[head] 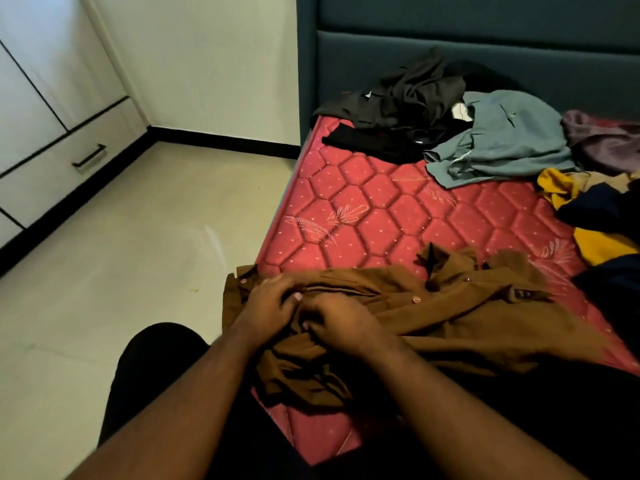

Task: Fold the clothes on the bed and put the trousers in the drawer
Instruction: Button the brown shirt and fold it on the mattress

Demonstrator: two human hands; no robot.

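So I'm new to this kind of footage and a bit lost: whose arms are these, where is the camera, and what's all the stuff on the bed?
There is no machine here. The camera sits on a person's head and looks forward and down, so the two bare arms coming in from the bottom are the wearer's own. There is only this one view.

Both hands work on a brown buttoned shirt spread over the near end of the red quilted mattress. The left hand and the right hand meet at the shirt's placket, fingers curled into the cloth.

Further up the bed lie unfolded clothes: a black pile, a grey-blue garment, a purple one, and yellow and navy pieces.

On the left stands a white cabinet with a closed drawer.
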